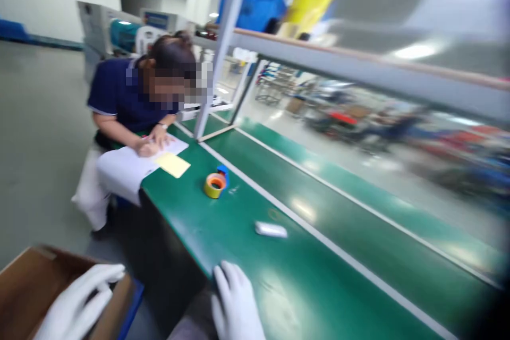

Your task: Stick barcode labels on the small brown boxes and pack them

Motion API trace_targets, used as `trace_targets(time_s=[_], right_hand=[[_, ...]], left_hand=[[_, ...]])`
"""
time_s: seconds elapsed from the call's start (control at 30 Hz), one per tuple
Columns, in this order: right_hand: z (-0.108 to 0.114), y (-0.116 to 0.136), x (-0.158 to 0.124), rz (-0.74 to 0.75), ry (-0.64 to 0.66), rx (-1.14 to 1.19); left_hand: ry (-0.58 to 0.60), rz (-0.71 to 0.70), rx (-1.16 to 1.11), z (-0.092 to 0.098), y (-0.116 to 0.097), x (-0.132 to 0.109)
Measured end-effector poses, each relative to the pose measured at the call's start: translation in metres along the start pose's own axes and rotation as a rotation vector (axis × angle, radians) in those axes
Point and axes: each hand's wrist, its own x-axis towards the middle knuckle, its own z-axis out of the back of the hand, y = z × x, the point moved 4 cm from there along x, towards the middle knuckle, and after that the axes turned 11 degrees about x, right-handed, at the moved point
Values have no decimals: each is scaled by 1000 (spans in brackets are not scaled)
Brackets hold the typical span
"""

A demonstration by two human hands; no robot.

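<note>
My left hand, in a white glove, is at the lower left over the wall of an open cardboard box. Its fingers curl over the box's rim near a corner, and the thumb side is partly hidden. My right hand, also gloved in white, lies on the near edge of the green table, fingers stretched forward and holding nothing. Beyond it on the tabletop lies a small white, blurred cylinder-like object. Farther off sits a roll of yellow tape with a blue part attached.
A person in a dark blue shirt leans over the table's far end, hands on white paper. A yellow paper lies beside it. A metal shelf frame rises from the table, bearing a blue bin. Something blue shows under the box.
</note>
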Motion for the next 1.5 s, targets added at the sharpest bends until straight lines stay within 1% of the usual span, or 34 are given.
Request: trace_targets(time_s=[0.03, 0.07, 0.1, 0.13, 0.17, 0.2, 0.23, 0.27, 0.33, 0.37, 0.4, 0.43, 0.5, 0.57, 0.63, 0.67, 0.73, 0.8, 0.9, 1.0, 1.1, 1.2, 1.3, 1.43, 1.5], right_hand=[[2, 1, 0, -27, 8, 37], [3, 2, 0, -42, 13, 81], [5, 1, -1, -45, 19, 129], [7, -2, -2, -31, 25, 176], [10, -5, -5, -1, 32, 216], [13, -11, -9, 39, 39, 251], [19, -17, -15, 91, 41, 284], [26, -24, -24, 134, 27, 324], [50, -42, -48, 146, -56, 435], [65, -53, -64, 101, -111, 496], [81, -66, -80, 21, -168, 551], [96, -79, -96, -89, -219, 594], [126, -106, -127, -341, -315, 632], [150, -135, -147, -566, -441, 630], [165, -163, -151, -699, -563, 611], [169, -176, -147, -727, -602, 607], [169, -196, -133, -746, -635, 614], [165, -206, -117, -732, -641, 620], [157, -201, -104, -677, -635, 600], [155, -185, -105, -623, -605, 586], [158, -174, -109, -596, -579, 596], [164, -171, -108, -584, -604, 605], [168, -171, -109, -615, -630, 634], [170, -172, -112, -686, -616, 680], [170, -172, -113, -704, -588, 699]], left_hand=[[102, -137, -13, -21, -37, 7], [215, -288, -24, -46, -78, 12], [359, -515, 16, -75, -122, 14], [470, -730, 76, -106, -164, 14], [534, -882, 113, -136, -203, 15], [564, -980, 128, -167, -237, 18], [590, -1049, 139, -198, -267, 22], [613, -1069, 165, -229, -290, 26], [631, -1044, 236, -286, -322, 33], [633, -1035, 266, -309, -332, 34], [632, -1034, 289, -329, -338, 32], [635, -1044, 303, -345, -343, 28], [662, -1080, 311, -366, -348, 11], [722, -1129, 291, -375, -353, -12], [806, -1173, 257, -378, -359, -37], [851, -1186, 237, -379, -362, -48], [933, -1188, 194, -382, -367, -65], [993, -1163, 149, -384, -368, -76], [1035, -1093, 81, -386, -365, -79], [1091, -957, -62, -386, -358, -75], [1150, -834, -169, -382, -354, -71], [1167, -768, -167, -377, -354, -70], [1170, -705, -146, -375, -352, -70], [1190, -609, -151, -376, -346, -70], [1214, -568, -148, -376, -345, -71]])
